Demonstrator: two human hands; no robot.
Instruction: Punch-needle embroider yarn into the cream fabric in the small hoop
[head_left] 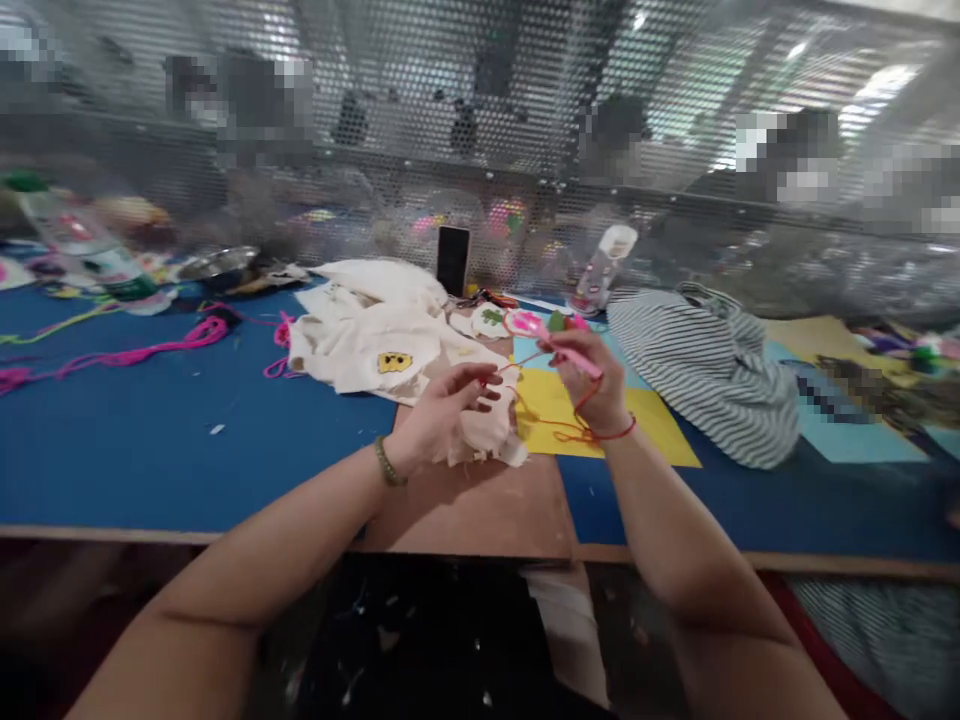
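My right hand (592,372) is closed around a slim pink tool (574,355) whose exact kind I cannot make out. Orange-red yarn (566,430) hangs from this hand in loose loops over a yellow sheet (637,420). A strand runs across to my left hand (450,405), whose curled fingertips pinch it. Below and behind the left hand lies cream cloth (349,335) with a small yellow patch (395,362) on it. A cream scrap (491,440) with a ragged edge sits just under the fingers. Near the right fingertips are pink and green bits, blurred.
A dark phone (453,260) stands upright against the perforated metal screen. Bottles stand to the right (604,270) and left (120,265). Striped cloth (709,370) lies right of my hand, pink yarn (165,345) on the blue tabletop (150,440), and a metal bowl (219,264) farther back.
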